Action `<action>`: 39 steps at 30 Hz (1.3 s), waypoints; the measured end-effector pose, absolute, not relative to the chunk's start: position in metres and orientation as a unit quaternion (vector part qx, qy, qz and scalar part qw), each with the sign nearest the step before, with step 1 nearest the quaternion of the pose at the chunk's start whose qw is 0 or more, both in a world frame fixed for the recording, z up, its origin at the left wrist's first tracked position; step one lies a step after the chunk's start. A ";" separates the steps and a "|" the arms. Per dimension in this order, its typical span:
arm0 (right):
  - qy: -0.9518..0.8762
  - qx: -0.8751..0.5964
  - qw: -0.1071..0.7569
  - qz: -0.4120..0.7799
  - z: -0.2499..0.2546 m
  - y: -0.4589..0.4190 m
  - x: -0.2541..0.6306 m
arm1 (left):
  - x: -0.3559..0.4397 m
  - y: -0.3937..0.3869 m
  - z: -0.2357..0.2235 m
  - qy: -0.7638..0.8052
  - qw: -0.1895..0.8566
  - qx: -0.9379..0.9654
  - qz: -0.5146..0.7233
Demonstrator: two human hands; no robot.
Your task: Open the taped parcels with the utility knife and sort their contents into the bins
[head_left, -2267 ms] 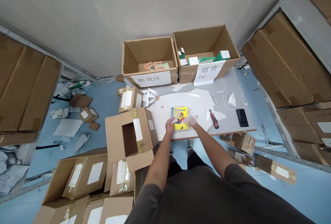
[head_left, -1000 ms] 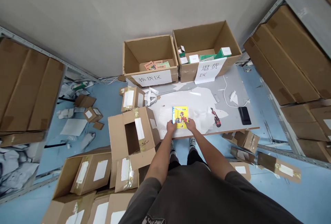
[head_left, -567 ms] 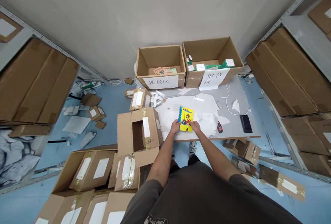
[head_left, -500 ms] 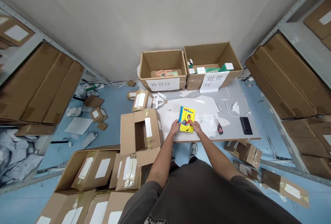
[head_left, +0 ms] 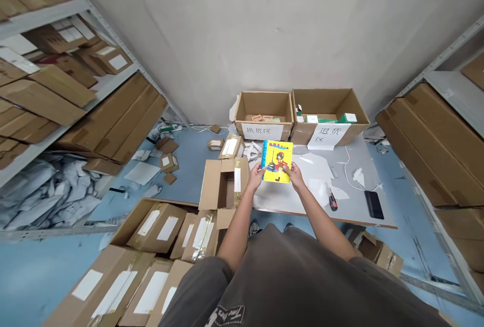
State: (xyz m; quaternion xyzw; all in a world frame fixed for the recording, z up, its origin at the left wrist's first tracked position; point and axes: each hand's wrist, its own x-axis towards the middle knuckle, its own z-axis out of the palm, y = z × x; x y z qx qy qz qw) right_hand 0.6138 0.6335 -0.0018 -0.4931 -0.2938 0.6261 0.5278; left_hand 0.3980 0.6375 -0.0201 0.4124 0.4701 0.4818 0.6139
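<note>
I hold a yellow booklet [head_left: 278, 160] with a cartoon figure on its cover, lifted above the grey table [head_left: 351, 201]. My left hand [head_left: 256, 176] grips its lower left edge, and my right hand [head_left: 295, 175] grips its lower right corner. Both hands are closed on it. Behind the booklet stand two open cardboard boxes with paper labels: the left box [head_left: 263, 115] holds a few small orange packs, and the right box [head_left: 330, 115] holds green and white packs.
White wrapping scraps [head_left: 317, 176], a red box cutter [head_left: 333, 200], a black phone [head_left: 373, 204] and a white cable lie on the table. An opened carton [head_left: 225, 183] stands left of the table. Taped cartons crowd the floor at lower left; shelves of cartons line both sides.
The booklet went from lying on the table between my hands to being raised off it and held upright. My head moved back and to the left, so the view now takes in more shelving.
</note>
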 end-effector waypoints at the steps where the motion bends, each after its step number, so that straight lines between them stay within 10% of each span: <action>1: -0.299 -0.488 0.528 0.627 0.002 0.635 0.611 | 0.395 0.638 -0.016 0.466 0.613 0.412 0.487; 39: -0.296 -0.472 0.554 0.618 0.026 0.634 0.600 | 0.394 0.635 0.005 0.456 0.605 0.412 0.506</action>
